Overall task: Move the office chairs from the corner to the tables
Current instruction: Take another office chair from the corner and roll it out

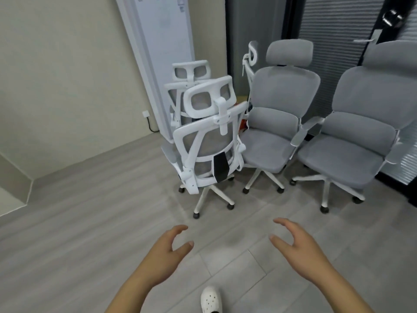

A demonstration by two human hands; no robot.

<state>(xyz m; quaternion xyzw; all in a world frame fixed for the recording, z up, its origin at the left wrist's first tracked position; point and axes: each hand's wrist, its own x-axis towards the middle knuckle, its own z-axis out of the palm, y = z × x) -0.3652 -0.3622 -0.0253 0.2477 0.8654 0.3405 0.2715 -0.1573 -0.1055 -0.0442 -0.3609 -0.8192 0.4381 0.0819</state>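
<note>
Several grey-and-white office chairs stand bunched in the room's corner. The nearest chair (206,141) shows me its white frame back and headrest. Behind it is a second chair (190,72) turned the same way. Two more face me: a middle chair (274,132) and a right chair (361,141). My left hand (168,254) and my right hand (297,242) are held out in front of me above the floor, fingers relaxed and spread, holding nothing. Both hands are well short of the nearest chair.
A tall white appliance (162,53) leans in the corner behind the chairs, with a wall socket and cable (147,119) beside it. Dark blinds (334,30) cover the window at right. Grey floor (90,222) lies open to the left. My white shoe (211,299) shows below.
</note>
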